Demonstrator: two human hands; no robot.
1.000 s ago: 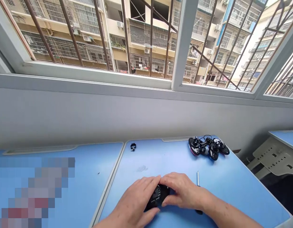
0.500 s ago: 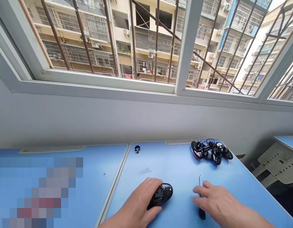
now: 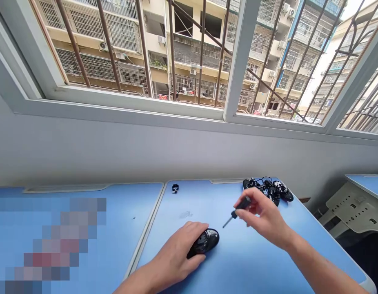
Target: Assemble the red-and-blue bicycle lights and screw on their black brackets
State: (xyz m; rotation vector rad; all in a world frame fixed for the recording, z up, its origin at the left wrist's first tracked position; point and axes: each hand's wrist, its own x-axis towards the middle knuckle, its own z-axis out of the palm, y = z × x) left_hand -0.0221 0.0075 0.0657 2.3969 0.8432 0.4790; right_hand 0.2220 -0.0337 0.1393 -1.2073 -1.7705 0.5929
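A blue desk [image 3: 250, 261] adjoins a second blue desk [image 3: 130, 204] on its left. On the right desk lie a glossy black oval casing [image 3: 204, 243] near, a small black clip [image 3: 175, 188] far left, and a heap of black parts [image 3: 267, 190] far right.

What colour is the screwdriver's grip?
Black, as the head view shows: the screwdriver's grip sits in the right hand.

pixelated patch [image 3: 51, 245] at lower left hid what lay there; black parts [image 3: 268, 190] partly behind right hand [image 3: 262, 216]; small black piece [image 3: 175, 188] too small to tell.
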